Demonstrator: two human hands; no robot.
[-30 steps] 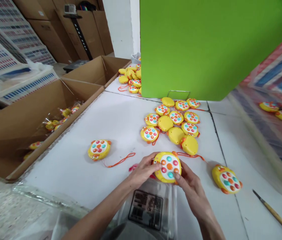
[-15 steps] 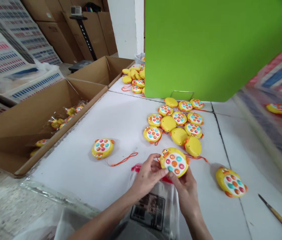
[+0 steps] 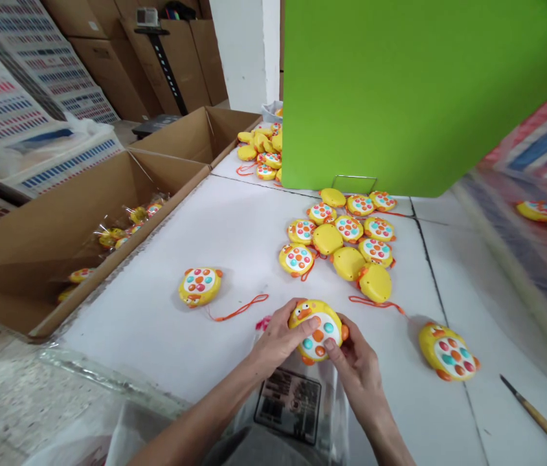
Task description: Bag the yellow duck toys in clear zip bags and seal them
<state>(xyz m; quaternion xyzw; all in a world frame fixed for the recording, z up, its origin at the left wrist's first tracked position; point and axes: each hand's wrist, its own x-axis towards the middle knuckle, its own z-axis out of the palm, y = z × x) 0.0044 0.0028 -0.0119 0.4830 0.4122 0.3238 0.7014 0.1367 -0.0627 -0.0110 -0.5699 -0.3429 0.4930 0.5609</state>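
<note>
A yellow duck-shaped toy [image 3: 316,327] with coloured buttons on a white face is held between both hands over the white table [image 3: 215,226]. My left hand [image 3: 278,340] grips its left side with the thumb across the top. My right hand [image 3: 357,366] grips its lower right edge. Under the hands lies a clear plastic bag [image 3: 297,398] with a black printed label and a red strip at its mouth.
A cluster of the same toys [image 3: 346,236] lies ahead, with single ones at left [image 3: 199,285] and right [image 3: 448,353]. Cardboard boxes [image 3: 59,233] with bagged toys stand at left. A green board [image 3: 399,90] rises behind. A thin brush [image 3: 540,421] lies at lower right.
Both hands have drawn the toy down and left toward the bag and turned it, so its face now tilts toward me. The other toys have not moved.
</note>
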